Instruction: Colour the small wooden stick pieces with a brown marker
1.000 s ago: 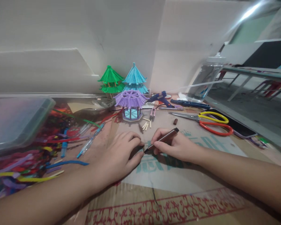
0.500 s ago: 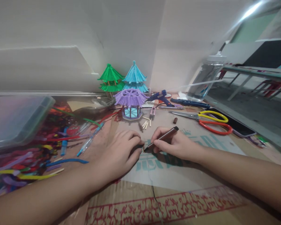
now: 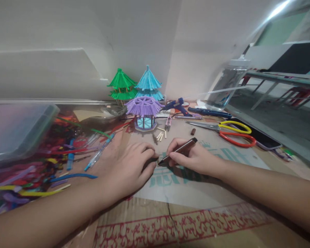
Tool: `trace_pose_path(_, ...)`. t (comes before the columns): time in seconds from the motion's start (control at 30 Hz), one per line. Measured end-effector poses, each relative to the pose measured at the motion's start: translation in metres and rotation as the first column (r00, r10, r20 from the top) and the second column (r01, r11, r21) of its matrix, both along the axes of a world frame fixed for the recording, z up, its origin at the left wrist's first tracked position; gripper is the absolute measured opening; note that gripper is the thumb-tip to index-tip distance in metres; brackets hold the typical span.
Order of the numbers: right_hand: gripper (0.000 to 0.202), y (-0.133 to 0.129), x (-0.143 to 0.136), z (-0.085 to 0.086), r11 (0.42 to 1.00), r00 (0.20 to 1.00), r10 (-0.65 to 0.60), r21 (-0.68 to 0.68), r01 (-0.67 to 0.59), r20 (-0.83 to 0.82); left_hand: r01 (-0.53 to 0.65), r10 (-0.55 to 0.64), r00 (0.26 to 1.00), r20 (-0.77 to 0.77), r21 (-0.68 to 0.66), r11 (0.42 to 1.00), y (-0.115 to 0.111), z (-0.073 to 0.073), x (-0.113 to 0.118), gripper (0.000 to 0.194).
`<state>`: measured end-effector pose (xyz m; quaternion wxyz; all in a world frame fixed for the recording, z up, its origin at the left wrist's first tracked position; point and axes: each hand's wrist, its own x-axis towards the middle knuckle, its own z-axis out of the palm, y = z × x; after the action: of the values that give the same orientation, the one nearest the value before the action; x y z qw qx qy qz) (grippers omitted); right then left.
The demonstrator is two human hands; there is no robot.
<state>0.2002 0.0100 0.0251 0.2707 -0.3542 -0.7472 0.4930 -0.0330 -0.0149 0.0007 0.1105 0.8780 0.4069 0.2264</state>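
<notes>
My right hand (image 3: 189, 156) is closed around a brown marker (image 3: 182, 148), its tip pointing down and left. That tip touches or nearly touches a small wooden stick (image 3: 158, 162), which my left hand (image 3: 138, 160) pinches between thumb and fingers; most of the stick is hidden. Beyond my hands lie several short pale sticks (image 3: 160, 136) and a few dark brown ones (image 3: 155, 139). The marker's brown cap (image 3: 193, 131) rests apart on the sheet. A small pavilion with a purple roof (image 3: 144, 106) stands just behind the sticks.
Green (image 3: 122, 82) and blue (image 3: 148, 81) pavilions stand at the wall. A glue gun (image 3: 178, 106), pink snips (image 3: 168, 123), scissors (image 3: 235, 133), a phone (image 3: 265, 137) and a clear bottle (image 3: 228, 84) line the right side. Coloured strips and a plastic box lid (image 3: 20, 131) fill the left.
Both hands stay almost in place, with the marker tip still at the small stick. The view has shifted very slightly.
</notes>
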Motion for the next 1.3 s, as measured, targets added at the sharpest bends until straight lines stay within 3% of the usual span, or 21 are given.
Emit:
trace_pose_path(0.47,0.012,-0.0003,0.001,-0.0008,0.999,0.999,0.034,-0.013,-0.034,-0.008,0.002,-0.003,1.0,0.008,0.039,0.999,-0.0002,-0.0003,-0.0002,0.011)
trace_pose_path(1.3,0.013,0.0011,-0.0009,-0.0023,0.999,1.0,-0.018,0.033,0.017,0.014,-0.008,0.008,1.0,-0.015,0.019,1.0,-0.0009,0.0007,0.0002,0.015)
